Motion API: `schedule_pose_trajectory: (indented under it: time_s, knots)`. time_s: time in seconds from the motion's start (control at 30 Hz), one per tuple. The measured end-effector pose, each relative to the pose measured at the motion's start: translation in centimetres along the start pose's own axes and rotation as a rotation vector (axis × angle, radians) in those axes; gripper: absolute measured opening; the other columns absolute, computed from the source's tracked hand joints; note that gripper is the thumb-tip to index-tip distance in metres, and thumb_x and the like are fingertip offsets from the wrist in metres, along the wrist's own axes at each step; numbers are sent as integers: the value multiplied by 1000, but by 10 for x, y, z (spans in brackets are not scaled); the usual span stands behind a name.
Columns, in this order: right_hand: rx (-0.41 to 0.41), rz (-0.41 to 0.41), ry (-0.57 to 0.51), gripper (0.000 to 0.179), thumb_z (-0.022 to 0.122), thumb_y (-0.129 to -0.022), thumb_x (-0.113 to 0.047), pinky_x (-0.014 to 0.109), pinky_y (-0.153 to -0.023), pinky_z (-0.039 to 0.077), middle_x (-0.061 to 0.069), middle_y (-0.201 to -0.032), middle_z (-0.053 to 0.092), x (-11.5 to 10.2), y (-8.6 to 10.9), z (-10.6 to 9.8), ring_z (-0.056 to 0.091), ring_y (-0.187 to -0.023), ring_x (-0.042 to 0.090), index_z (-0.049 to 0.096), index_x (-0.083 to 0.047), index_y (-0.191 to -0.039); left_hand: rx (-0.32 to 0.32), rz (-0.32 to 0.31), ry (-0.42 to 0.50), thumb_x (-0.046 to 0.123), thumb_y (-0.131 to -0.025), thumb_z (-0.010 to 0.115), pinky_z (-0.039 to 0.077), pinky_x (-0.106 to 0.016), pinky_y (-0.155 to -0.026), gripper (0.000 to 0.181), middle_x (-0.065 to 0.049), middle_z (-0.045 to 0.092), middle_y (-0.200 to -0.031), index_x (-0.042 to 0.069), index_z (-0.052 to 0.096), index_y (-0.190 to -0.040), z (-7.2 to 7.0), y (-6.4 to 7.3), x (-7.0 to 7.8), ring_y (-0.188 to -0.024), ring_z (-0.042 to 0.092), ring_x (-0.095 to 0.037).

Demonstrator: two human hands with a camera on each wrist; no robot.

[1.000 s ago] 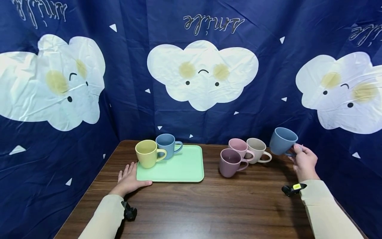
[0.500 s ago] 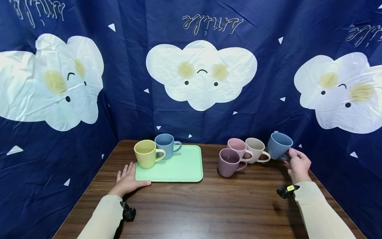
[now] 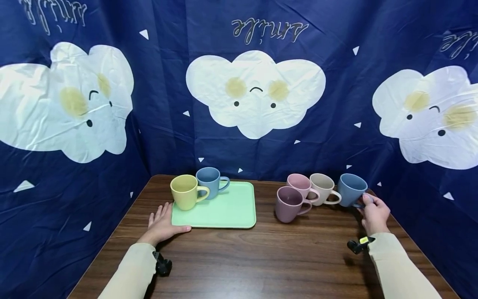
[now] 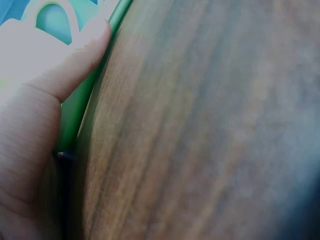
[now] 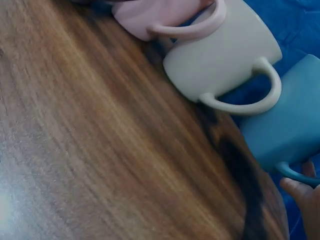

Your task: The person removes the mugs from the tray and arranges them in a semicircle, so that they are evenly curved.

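My right hand (image 3: 375, 212) pinches the handle of a blue mug (image 3: 352, 190) at the far right of the table. That mug is upright, close beside a beige mug (image 3: 322, 189); in the right wrist view the fingers (image 5: 297, 189) meet its handle. My left hand (image 3: 162, 226) rests at the near left corner of a light green tray (image 3: 228, 214), fingers spread along its side and thumb (image 4: 75, 62) along its front edge. On the tray stand a yellow mug (image 3: 184, 193) and a second, lighter blue mug (image 3: 209, 183) behind it.
A pink mug (image 3: 298, 183) and a purple mug (image 3: 288, 205) stand left of the beige one, their handles pointing right. Behind the wooden table (image 3: 261, 261) hangs a dark blue cloth (image 3: 164, 124) with clouds, enclosing the back and both sides.
My right hand has lowered the blue mug and brought it left, beside the beige mug, and it has gone from tilted to upright. The left hand stays at the tray's corner.
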State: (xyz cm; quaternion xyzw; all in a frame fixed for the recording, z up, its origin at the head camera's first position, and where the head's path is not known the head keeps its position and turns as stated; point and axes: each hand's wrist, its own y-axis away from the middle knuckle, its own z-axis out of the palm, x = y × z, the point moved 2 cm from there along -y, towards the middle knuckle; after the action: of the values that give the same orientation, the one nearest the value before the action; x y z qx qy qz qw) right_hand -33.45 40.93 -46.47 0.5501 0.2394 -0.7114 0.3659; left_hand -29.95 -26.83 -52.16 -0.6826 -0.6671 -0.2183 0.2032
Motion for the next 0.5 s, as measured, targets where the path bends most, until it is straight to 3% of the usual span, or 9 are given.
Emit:
schedule_pose_trajectory:
  time_s: [0.3,0.5]
  knots:
    - [4,-23,-83,21,62,-100,-8,19,-63,57,-11,-81,65,18,-5,-4,65,-77,1,70,-20,-85,-1,-5,-6,67,-72,79,-5,-72,-113,133,-38,6,-161,-8,10,-158,0,0,-1,-149,-1,-55]
    - [6,-46,-51,20,62,-100,-9,18,-64,57,-13,-84,63,25,-6,-4,62,-79,0,70,-22,-87,24,12,11,69,-70,79,-5,-72,-113,135,-38,7,-161,-9,12,-157,1,-1,-2,-149,0,-55]
